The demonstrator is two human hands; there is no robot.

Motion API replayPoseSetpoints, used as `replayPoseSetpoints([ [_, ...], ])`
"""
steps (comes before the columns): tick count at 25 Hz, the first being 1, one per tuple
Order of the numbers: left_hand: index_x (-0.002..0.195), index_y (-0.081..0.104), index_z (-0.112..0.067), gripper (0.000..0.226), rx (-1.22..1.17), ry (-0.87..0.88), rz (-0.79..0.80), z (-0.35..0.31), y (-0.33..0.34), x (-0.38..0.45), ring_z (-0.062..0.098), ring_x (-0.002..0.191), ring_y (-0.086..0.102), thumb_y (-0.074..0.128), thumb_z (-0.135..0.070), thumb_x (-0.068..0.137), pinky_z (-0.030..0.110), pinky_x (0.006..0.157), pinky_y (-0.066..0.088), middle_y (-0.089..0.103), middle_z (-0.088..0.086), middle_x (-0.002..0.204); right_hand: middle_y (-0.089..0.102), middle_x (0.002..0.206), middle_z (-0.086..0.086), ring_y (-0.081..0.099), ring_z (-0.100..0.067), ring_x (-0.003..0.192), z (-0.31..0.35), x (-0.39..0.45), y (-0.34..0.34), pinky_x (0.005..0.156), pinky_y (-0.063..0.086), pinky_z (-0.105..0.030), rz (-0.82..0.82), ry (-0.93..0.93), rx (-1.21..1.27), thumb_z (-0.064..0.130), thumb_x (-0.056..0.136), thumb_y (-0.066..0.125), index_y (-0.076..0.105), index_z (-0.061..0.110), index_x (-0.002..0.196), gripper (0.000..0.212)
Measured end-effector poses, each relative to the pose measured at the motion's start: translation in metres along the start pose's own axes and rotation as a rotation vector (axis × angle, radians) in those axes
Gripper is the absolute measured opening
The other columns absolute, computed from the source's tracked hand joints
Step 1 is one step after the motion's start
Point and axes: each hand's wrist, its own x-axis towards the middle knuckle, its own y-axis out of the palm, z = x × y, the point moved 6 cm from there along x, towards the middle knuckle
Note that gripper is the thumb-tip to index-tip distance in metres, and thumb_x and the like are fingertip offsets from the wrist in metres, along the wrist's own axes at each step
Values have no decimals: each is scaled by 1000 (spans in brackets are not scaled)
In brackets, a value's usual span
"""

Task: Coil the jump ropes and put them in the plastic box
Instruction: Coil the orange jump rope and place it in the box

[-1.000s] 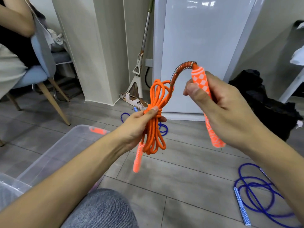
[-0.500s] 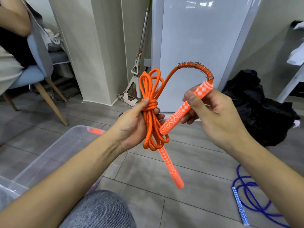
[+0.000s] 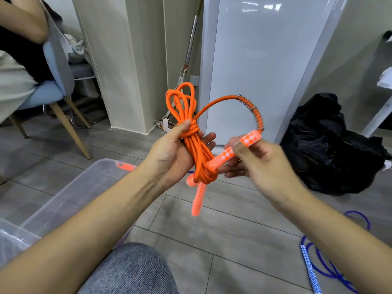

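Head view, centre of frame: the left hand (image 3: 178,153) holds the orange rope (image 3: 195,145) as a coiled bundle, thumb pressed on the wrap at its waist, fingers half open behind it. The right hand (image 3: 261,164), just right of the bundle, pinches the handle (image 3: 231,151), whose long axis slants down-left with its tip at the coil's lower loops. It likely goes through them next. The box (image 3: 70,187) lies lower left, nearer the left arm. A blue rope (image 3: 322,266) lies on the floor, lower right.

Black plastic bag (image 3: 331,149) on grey floor, mop (image 3: 186,66) against wall, blue chair (image 3: 53,85) at left
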Motion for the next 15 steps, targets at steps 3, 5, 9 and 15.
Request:
replayPoseSetpoints([
  [3,97,55,-4,21,58,-8,35,3,8,-1,31,95,70,51,-25,99,49,93,55,59,16,91,63,62,-13,67,-26,55,1,-1,7,51,50,-24,-1,-14,-81,24,102,54,68,12,83,27],
  [5,106,52,-3,21,95,16,39,2,5,-2,33,96,70,54,-23,97,49,86,58,59,17,95,59,60,-12,59,-21,50,1,4,-1,48,42,-24,-37,8,-98,29,103,51,68,5,81,37],
  [9,107,51,-4,15,169,80,35,3,7,-6,31,88,71,53,-17,98,48,80,60,60,14,88,55,54,-4,49,-17,49,-27,6,-4,53,32,-30,6,225,-9,37,101,52,64,-1,76,47],
  [15,104,54,0,18,162,163,-131,3,2,-2,26,72,69,54,-17,100,44,71,61,59,16,81,52,54,-2,49,-17,47,-25,10,-10,51,35,-30,-106,232,55,35,101,53,62,10,78,34],
])
